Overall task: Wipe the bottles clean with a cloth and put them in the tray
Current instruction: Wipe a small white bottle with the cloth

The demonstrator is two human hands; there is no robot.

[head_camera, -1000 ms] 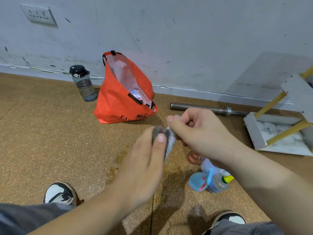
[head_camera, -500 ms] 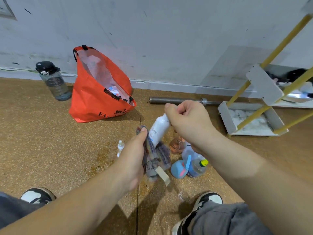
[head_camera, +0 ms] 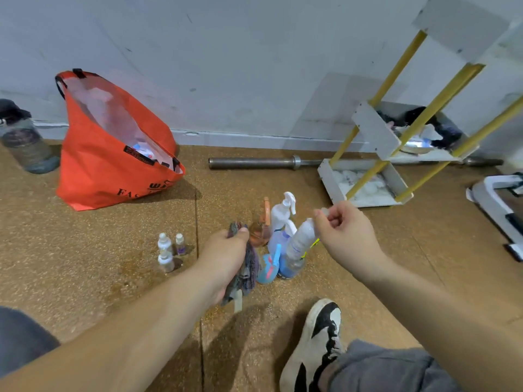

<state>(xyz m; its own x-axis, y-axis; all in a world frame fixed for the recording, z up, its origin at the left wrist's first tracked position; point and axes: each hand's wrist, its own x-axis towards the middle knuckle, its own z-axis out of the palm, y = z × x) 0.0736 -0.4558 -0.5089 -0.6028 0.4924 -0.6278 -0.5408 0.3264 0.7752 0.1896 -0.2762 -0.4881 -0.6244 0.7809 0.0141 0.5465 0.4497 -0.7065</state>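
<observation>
A: What do the hands have?
B: Left hand is curled round the cloth, ready to wipe. Right hand pinches the white bottle by its top at frame centre, leaving its body free.
A: The tray?
B: Right of centre, well apart. 3 small bottles wait lower left.

Both bare forearms reach forward from the lower corners, with the hands apart. The left hand has its fingers and thumb curled round a cloth that hangs below it. The right hand, slightly higher, has its fingers curled and pinches the top of a bottle.
</observation>
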